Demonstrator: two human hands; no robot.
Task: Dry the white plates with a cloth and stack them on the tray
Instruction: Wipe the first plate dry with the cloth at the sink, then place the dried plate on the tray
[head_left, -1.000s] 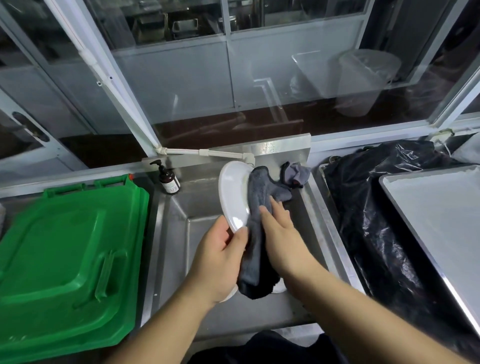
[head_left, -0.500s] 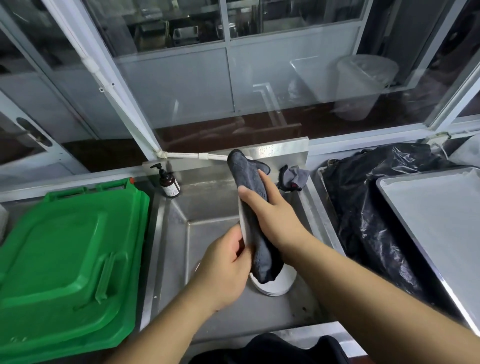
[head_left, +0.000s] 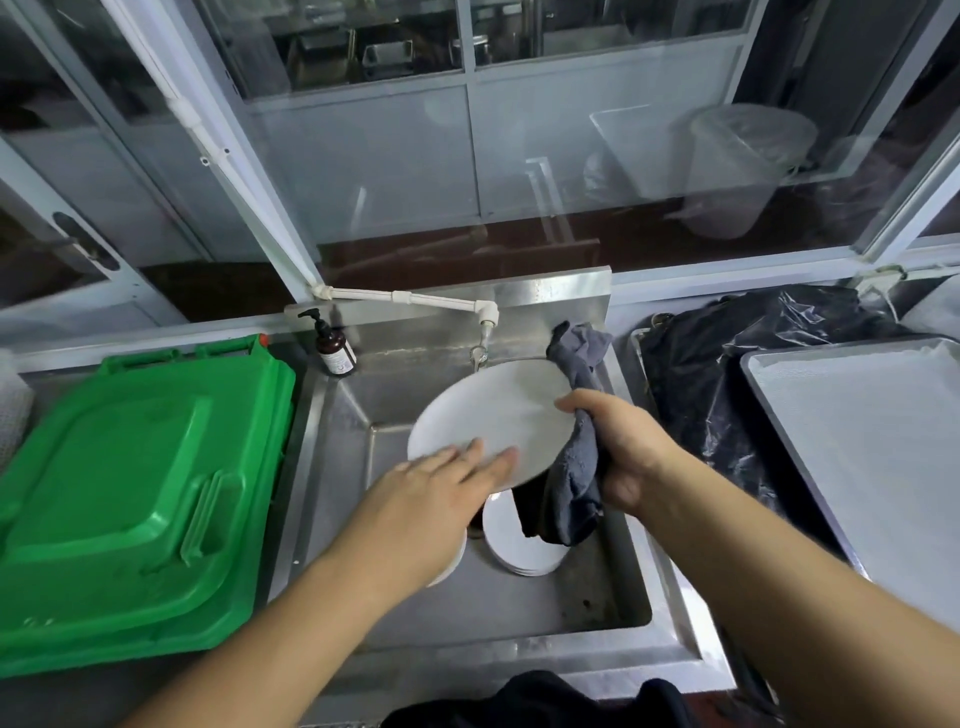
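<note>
A white plate (head_left: 493, 415) is held nearly flat above the steel sink (head_left: 337, 467). My right hand (head_left: 618, 447) grips its right rim through a grey cloth (head_left: 576, 478), which hangs down below the plate. My left hand (head_left: 441, 483) lies with straight fingers on the plate's near edge. More white plates (head_left: 524, 545) are stacked on the sink floor beneath, partly hidden by the cloth and my left hand. The metal tray (head_left: 857, 441) lies to the right with nothing on its visible part.
A green plastic lid (head_left: 130, 493) covers the counter to the left. A brown pump bottle (head_left: 335, 348) stands at the sink's back left corner, beside the white tap pipe (head_left: 415, 301). Black plastic bags (head_left: 727, 384) lie between sink and tray. A second grey cloth (head_left: 592, 338) sits at the sink's back right.
The plate has turned from standing on edge to nearly flat. My right hand moved with the cloth to the plate's right rim. My left hand opened out flat on the near edge.
</note>
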